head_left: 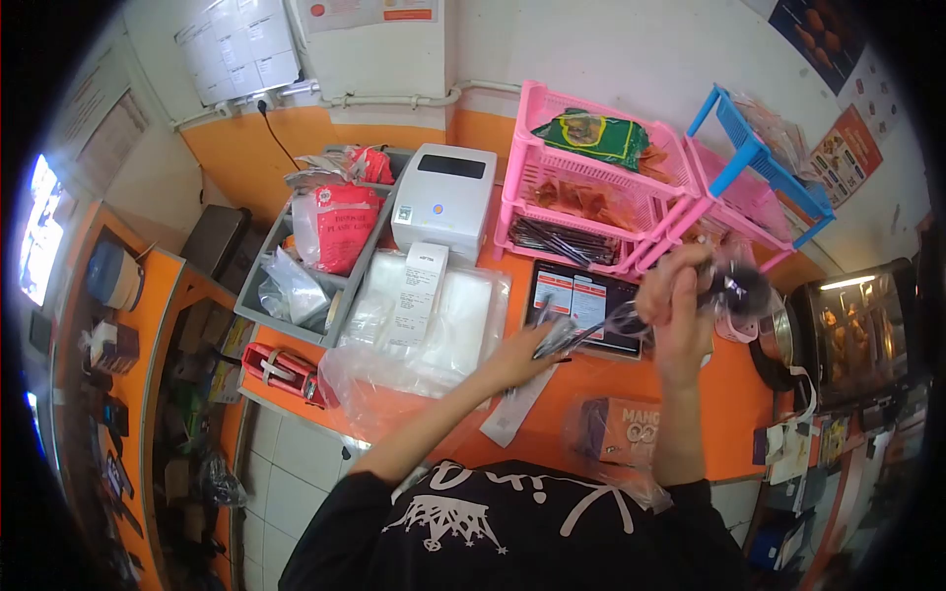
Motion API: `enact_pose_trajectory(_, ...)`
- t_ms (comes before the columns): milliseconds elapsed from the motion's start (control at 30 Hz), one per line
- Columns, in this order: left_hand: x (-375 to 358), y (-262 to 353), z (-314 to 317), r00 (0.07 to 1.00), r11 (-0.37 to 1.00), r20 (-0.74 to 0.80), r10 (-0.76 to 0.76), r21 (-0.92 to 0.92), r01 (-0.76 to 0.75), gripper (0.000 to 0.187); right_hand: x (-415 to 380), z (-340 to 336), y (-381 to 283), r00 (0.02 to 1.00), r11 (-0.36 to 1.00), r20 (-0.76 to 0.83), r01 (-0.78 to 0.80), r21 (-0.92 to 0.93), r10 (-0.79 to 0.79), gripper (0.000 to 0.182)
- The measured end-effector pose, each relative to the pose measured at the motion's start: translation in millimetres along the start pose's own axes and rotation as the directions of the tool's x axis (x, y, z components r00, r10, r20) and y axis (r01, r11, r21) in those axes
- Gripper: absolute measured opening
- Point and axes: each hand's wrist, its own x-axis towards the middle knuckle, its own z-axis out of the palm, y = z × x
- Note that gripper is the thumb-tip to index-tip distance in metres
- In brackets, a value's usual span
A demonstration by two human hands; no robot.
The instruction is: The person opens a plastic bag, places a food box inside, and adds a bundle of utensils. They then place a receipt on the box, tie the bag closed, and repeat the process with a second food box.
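The person's left hand [520, 357] is over the orange tabletop [734, 419], by the near edge of the tablet [591, 303]. Its grip is wrapped around some dark thin sticks [562, 339]. The right hand [676, 295] is up higher, in front of the pink rack [611, 167]. Its fingers are curled tight around a dark blurry thing [741, 288], and I can't tell from here what that is. Something thin and see-through shows between the two hands, but it's blurry too.

To do this well, I'd pinch the sticks near the middle so they don't slide out or bend. I'd keep the two hands close and low, so anything that slips lands softly and doesn't bump the tablet.

The brown box [631, 429] sits in a clear bag on the tabletop, close to the person's tummy, just beside the right arm. I'd mind that elbow, so the box doesn't get knocked. A white paper strip [514, 414] lies below the left hand, easy to crumple.
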Motion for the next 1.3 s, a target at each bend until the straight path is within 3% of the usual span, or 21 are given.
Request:
enact_pose_trajectory(100, 66, 10, -13, 0.976, 0.833, 0.129, 0.174, 0.510, -0.216, 0.042, 9, -45, -6, 0.994, 0.955, 0.018, -0.098, -0.280, 0.107, 0.011)
enact_pose_trajectory(200, 156, -36, -6, 0.905, 0.553, 0.103, 0.412, 0.762, -0.338, 0.032, 8, -64, -27, 0.990, 0.980, 0.003, -0.139, -0.140, 0.141, 0.013)
enact_pose_trajectory(300, 208, -72, -5, 0.925, 0.492, 0.120, 0.361, 0.818, -0.299, 0.029, -15, -89, -40, 0.960, 0.929, -0.163, -0.266, -0.259, 0.229, 0.011)
enact_pose_trajectory(333, 204, -75, 1, 0.959, 0.294, 0.155, 0.239, 0.929, -0.223, 0.030, -24, -100, -56, 0.925, 0.845, -0.141, -0.379, -0.378, 0.353, 0.011)
enact_pose_trajectory(367, 196, -52, 3, 0.988, 0.344, 0.080, 0.133, 0.931, -0.122, 0.037, -39, -114, -63, 0.908, 0.829, -0.213, -0.416, -0.374, 0.360, 0.011)
enact_pose_trajectory(433, 173, -39, 11, 0.865, 0.259, 0.012, 0.502, 0.952, -0.164, 0.025, -67, -140, -77, 0.895, 0.782, -0.149, -0.441, -0.441, 0.421, 0.012)
enact_pose_trajectory(467, 145, 2, 5, 0.901, 0.285, 0.163, 0.403, 0.913, -0.293, 0.026, -82, -140, -98, 0.815, 0.597, -0.332, -0.575, -0.559, 0.474, 0.013)
enact_pose_trajectory(500, 118, 58, -2, 0.921, 0.573, 0.331, 0.204, 0.723, -0.386, 0.031, -91, -141, -103, 0.801, 0.585, -0.366, -0.596, -0.549, 0.473, 0.013)
enact_pose_trajectory(567, 64, 129, -4, 0.663, 0.872, 0.673, 0.329, 0.053, -0.487, 0.056, -104, -142, -108, 0.982, 0.010, -0.189, -0.189, -0.982, 0.001, 0.016)
enact_pose_trajectory(600, 41, 140, 6, 0.505, 0.831, 0.675, 0.538, -0.325, -0.452, 0.062, -111, -144, -115, 0.966, -0.080, -0.254, -0.251, -0.965, 0.035, 0.019)
enact_pose_trajectory(633, 17, 154, 19, 0.414, 0.680, 0.553, 0.723, -0.461, -0.570, 0.066, -116, -145, -117, 0.964, -0.085, -0.265, -0.261, -0.962, 0.037, 0.019)
enact_pose_trajectory(733, -33, 159, 76, 0.467, 0.666, 0.547, 0.695, -0.244, -0.705, 0.070, -133, -147, -113, 0.881, 0.258, -0.467, -0.435, -0.863, -0.076, 0.016)
enact_pose_trajectory(767, -36, 146, 96, 0.499, 0.654, 0.599, 0.626, -0.055, -0.754, 0.066, -140, -147, -111, 0.878, 0.261, -0.471, -0.436, -0.861, -0.087, 0.016)
enact_pose_trajectory(800, -33, 149, 98, 0.543, 0.609, 0.630, 0.554, 0.137, -0.781, 0.061, -146, -149, -111, 0.829, 0.413, -0.559, -0.516, -0.750, 0.020, 0.017)
enact_pose_trajectory(867, -21, 146, 86, 0.502, 0.645, 0.636, 0.586, 0.010, -0.764, 0.053, -152, -147, -114, 0.779, 0.542, -0.612, -0.577, -0.611, 0.137, 0.019)
enact_pose_trajectory(933, -4, 154, 53, 0.464, 0.673, 0.637, 0.615, -0.117, -0.731, 0.045, -154, -138, -115, 0.857, 0.632, -0.511, -0.361, -0.686, -0.065, 0.019)
enact_pose_trajectory(1000, 5, 162, 20, 0.667, 0.718, 0.300, 0.682, -0.107, -0.687, 0.033, -161, -135, -113, 0.904, 0.731, -0.415, -0.212, -0.648, -0.105, 0.017)
enact_pose_trajectory(1033, 4, 163, 14, 0.664, 0.716, 0.301, 0.684, -0.102, -0.691, 0.033, -164, -132, -112, 0.935, 0.807, -0.318, -0.064, -0.587, -0.157, 0.016)
enact_pose_trajectory(1100, 1, 165, 7, 0.836, 0.864, 0.220, 0.502, -0.167, -0.475, 0.031, -161, -121, -107, 0.987, 0.767, -0.098, 0.036, -0.640, -0.128, 0.017)
enact_pose_trajectory(1200, 1, 163, 6, 0.802, 0.827, 0.284, 0.525, -0.392, -0.403, 0.030, -154, -102, -94, 0.977, 0.703, 0.061, -0.103, -0.704, 0.204, 0.017)
enact_pose_trajectory(1300, 3, 165, 9, 0.753, 0.761, 0.200, 0.627, -0.361, -0.539, 0.020, -156, -119, -39, 0.941, 0.542, 0.189, 0.007, -0.841, 0.281, 0.023)
